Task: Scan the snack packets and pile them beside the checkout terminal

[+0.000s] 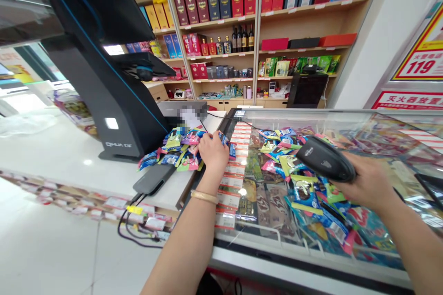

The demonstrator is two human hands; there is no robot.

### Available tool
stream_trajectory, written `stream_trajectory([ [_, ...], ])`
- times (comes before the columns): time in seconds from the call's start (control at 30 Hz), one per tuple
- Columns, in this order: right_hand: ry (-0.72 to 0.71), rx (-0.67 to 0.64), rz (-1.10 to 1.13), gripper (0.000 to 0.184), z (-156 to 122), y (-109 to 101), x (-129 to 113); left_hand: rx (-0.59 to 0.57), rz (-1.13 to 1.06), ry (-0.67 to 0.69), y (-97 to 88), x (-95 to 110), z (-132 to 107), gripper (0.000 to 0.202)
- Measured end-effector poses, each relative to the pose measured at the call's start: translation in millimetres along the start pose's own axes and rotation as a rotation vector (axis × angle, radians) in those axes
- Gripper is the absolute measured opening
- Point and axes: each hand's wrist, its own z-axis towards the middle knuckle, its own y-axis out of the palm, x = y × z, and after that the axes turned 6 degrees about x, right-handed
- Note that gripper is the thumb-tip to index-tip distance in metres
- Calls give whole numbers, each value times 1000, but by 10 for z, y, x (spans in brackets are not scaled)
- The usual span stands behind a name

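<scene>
Black POS terminal (114, 101) far left, base lettering too blurred to read. Snack packet pile (176, 150) beside it. Left hand (212, 152) pinched on blue packet (231, 150) at pile edge. Right hand (367, 182) clamped round barcode scanner (325, 159) above loose packets (301, 189) on glass counter (380, 120). Sign (424, 50) far right reads "119".

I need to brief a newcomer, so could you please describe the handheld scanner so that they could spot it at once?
Look at the glass counter right of the black terminal, strewn with bright snack packets. Above those packets the right hand grips the scanner. It is the one plain black, rounded thing, held off the glass, while everything around it is flat and colourful.
</scene>
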Motion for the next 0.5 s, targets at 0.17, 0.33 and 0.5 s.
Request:
stream_trajectory([
  [0.17,20,23,-53,23,28,-27,43,-3,81,22,19,41,-29,38],
  [0.33,93,67,-119,24,50,-63,84,48,-67,111,84,149,-105,49],
  [0.5,172,76,-126,26,44,-49,116,-113,-477,557,235,429,-424,52],
])
